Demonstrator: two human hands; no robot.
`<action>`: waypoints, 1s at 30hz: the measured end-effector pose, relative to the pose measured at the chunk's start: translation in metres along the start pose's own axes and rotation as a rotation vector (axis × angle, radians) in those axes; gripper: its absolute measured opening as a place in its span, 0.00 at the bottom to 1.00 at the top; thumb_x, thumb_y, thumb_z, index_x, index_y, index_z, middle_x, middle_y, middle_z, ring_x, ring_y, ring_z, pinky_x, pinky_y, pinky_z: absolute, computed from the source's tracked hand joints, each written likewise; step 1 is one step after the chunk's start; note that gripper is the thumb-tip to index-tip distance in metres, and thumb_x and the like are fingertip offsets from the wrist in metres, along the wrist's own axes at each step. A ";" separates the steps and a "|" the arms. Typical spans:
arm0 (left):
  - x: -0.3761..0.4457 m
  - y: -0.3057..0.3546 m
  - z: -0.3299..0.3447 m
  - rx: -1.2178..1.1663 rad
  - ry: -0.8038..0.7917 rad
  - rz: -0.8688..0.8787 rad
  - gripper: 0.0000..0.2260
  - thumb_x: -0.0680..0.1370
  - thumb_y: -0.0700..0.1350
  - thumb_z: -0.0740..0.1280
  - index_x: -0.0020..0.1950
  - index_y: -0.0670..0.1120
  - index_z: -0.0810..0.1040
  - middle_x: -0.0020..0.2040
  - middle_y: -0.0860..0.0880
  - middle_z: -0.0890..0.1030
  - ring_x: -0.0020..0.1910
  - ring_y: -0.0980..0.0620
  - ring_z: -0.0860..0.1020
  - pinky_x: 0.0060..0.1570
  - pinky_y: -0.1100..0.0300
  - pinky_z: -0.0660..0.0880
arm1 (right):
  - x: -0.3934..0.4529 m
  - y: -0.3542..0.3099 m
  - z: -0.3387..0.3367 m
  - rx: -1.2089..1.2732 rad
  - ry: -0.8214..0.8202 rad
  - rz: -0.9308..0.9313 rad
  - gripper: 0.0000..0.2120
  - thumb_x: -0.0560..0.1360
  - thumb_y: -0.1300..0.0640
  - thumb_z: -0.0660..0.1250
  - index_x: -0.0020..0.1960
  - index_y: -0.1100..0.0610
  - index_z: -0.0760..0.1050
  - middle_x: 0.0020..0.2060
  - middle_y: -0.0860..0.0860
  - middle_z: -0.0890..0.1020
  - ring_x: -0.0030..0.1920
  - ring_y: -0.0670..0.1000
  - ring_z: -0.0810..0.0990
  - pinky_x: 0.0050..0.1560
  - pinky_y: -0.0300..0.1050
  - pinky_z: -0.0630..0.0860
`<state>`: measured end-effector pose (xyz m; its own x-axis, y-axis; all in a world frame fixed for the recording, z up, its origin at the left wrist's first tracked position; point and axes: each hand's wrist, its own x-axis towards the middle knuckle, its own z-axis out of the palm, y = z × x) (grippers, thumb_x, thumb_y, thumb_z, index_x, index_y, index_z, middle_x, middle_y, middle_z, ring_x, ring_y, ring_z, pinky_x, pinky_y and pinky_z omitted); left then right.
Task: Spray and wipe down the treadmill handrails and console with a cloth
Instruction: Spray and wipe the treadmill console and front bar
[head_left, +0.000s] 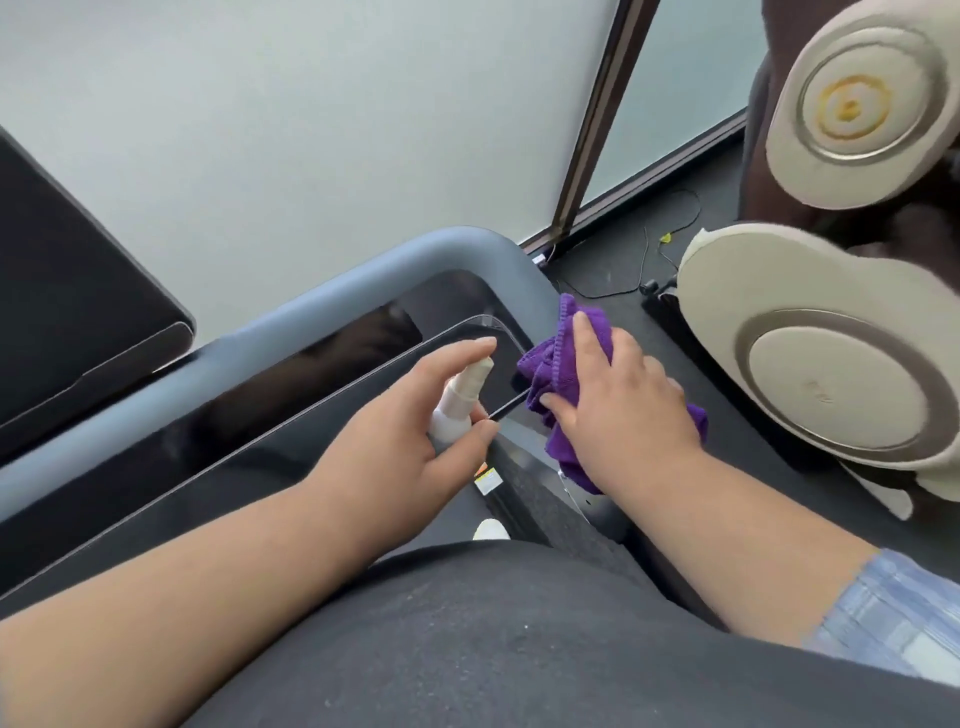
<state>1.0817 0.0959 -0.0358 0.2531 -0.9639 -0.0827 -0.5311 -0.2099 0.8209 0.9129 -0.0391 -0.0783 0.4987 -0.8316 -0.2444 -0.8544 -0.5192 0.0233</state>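
My left hand (415, 415) grips a small white spray bottle (457, 405), with the index finger laid over its nozzle. My right hand (618, 400) presses a purple cloth (550, 369) flat against the right side of the grey treadmill handrail (457, 249). The cloth bunches under my palm and hangs down below it. The handrail curves round a glossy black console panel (291, 384) that runs from lower left to the corner by the cloth. A black screen (78, 322) stands at the far left.
Two beige disc-shaped covers (831, 384) of another machine stand close on the right. Cables (644, 260) lie on the dark floor by a frosted glass wall (311, 130) with a brown frame post. My dark shirt fills the bottom of the view.
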 end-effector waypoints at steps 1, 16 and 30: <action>0.001 -0.002 -0.002 -0.009 0.013 -0.023 0.29 0.77 0.47 0.69 0.64 0.77 0.61 0.47 0.61 0.80 0.44 0.54 0.79 0.48 0.60 0.74 | 0.007 -0.005 0.000 -0.014 0.001 -0.006 0.42 0.78 0.32 0.57 0.82 0.50 0.42 0.74 0.58 0.62 0.62 0.59 0.73 0.58 0.54 0.72; -0.024 -0.001 -0.008 -0.032 0.168 -0.183 0.27 0.76 0.49 0.68 0.63 0.77 0.62 0.47 0.59 0.79 0.38 0.56 0.78 0.45 0.61 0.73 | 0.146 -0.091 -0.036 -0.069 0.059 -0.585 0.36 0.80 0.39 0.61 0.81 0.47 0.49 0.80 0.55 0.56 0.76 0.60 0.59 0.75 0.57 0.58; 0.000 0.021 -0.001 0.064 0.145 -0.199 0.27 0.78 0.50 0.68 0.61 0.80 0.60 0.47 0.59 0.80 0.39 0.56 0.78 0.47 0.51 0.79 | 0.093 -0.042 -0.028 0.161 -0.020 -0.250 0.39 0.78 0.38 0.64 0.81 0.44 0.48 0.78 0.56 0.56 0.68 0.64 0.67 0.66 0.60 0.68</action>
<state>1.0711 0.0917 -0.0182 0.4685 -0.8701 -0.1532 -0.5081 -0.4073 0.7589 0.9994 -0.1004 -0.0751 0.6948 -0.6772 -0.2421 -0.7186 -0.6678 -0.1941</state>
